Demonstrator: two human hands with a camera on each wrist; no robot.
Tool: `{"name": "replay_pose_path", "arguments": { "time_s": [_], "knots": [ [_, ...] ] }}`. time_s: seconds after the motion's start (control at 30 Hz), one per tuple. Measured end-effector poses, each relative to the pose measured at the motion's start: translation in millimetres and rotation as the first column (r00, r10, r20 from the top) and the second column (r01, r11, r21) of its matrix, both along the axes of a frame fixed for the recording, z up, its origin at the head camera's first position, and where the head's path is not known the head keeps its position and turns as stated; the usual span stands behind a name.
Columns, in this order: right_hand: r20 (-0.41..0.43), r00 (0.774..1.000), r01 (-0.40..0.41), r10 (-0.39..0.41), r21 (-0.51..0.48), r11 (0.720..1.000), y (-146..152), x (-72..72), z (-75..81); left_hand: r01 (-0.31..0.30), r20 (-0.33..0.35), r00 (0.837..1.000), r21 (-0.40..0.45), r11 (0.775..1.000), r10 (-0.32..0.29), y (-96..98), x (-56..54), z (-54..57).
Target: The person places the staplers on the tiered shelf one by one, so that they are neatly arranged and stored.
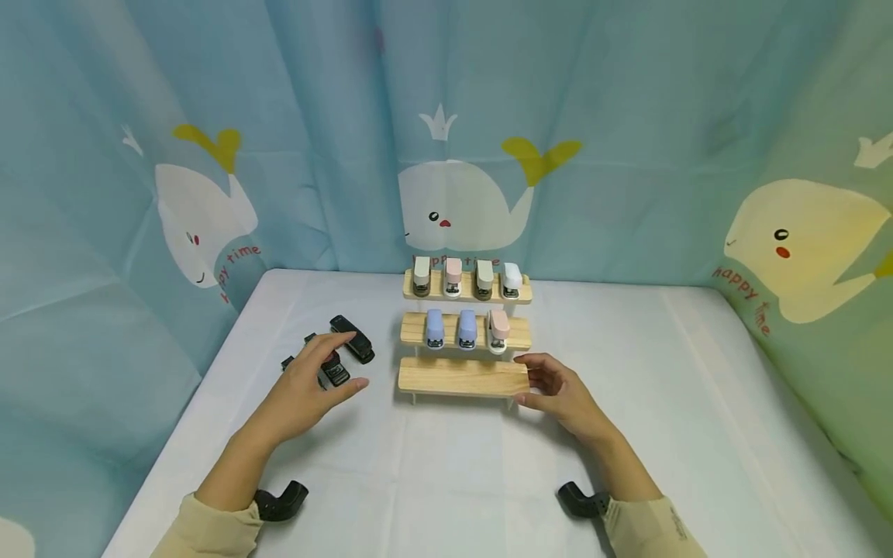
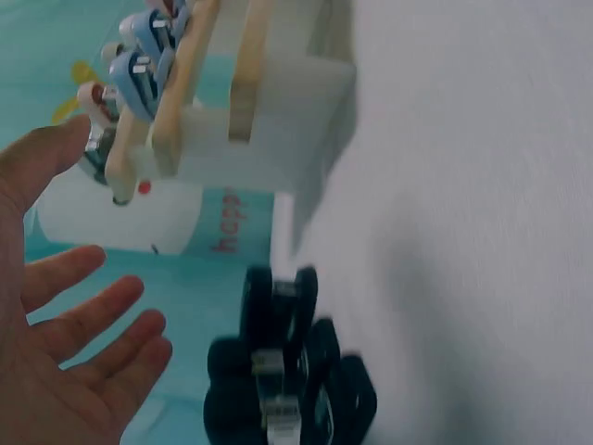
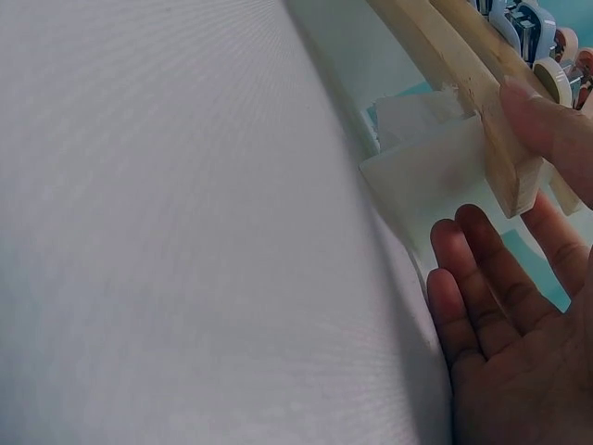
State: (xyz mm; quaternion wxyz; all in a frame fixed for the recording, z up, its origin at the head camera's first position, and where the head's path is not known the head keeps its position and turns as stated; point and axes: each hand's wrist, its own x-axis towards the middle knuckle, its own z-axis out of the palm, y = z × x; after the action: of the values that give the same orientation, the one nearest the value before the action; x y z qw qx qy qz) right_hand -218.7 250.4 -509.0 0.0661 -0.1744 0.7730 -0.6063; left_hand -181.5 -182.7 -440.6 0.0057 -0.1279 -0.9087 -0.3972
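Note:
A three-tier wooden display rack stands on the table. My right hand holds the right end of its lowest board, thumb at the front edge and index finger at the back; the other fingers extend below the board in the right wrist view. Two blue mini staplers and a pink mini stapler sit on the middle tier. Pale green, pink and white mini staplers line the top tier. Over at the left, my left hand hovers with spread fingers beside several black staplers, partly covering them.
A white cloth covers the table. Blue curtains printed with whales hang behind the table and along its sides. Black curved mounts sit at both wrists, next to the beige sleeves.

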Motion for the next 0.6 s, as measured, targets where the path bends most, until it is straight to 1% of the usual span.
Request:
{"name": "replay_pose_path", "arguments": {
  "time_s": [0.1, 0.23, 0.33, 0.47, 0.6],
  "knots": [
    [0.006, 1.000, 0.004, -0.004, 0.009, 1.000, -0.8, -0.9, 1.5, -0.025, -0.002, 1.000, -0.029, 0.999, 0.025, -11.2, 1.0, -1.0],
    [0.008, 1.000, 0.002, -0.002, 0.011, 1.000, -1.9, -1.7, 3.8, -0.043, -0.026, 0.999, -0.055, 0.998, 0.042, -25.4, 1.4, -3.6],
    [0.007, 1.000, -0.001, 0.001, 0.015, 1.000, -1.8, -1.9, 4.6, -0.063, -0.022, 0.998, -0.079, 0.995, 0.062, -35.0, 0.5, -5.5],
    [0.007, 1.000, -0.005, 0.004, 0.016, 1.000, -0.9, -2.0, 3.7, -0.102, 0.022, 0.994, -0.127, 0.987, 0.105, -46.2, -1.5, -8.6],
    [0.002, 1.000, -0.004, 0.004, 0.012, 1.000, -0.2, -2.1, 1.6, -0.139, 0.082, 0.984, -0.175, 0.975, 0.155, -54.1, -4.7, -13.8]
  ]
}}
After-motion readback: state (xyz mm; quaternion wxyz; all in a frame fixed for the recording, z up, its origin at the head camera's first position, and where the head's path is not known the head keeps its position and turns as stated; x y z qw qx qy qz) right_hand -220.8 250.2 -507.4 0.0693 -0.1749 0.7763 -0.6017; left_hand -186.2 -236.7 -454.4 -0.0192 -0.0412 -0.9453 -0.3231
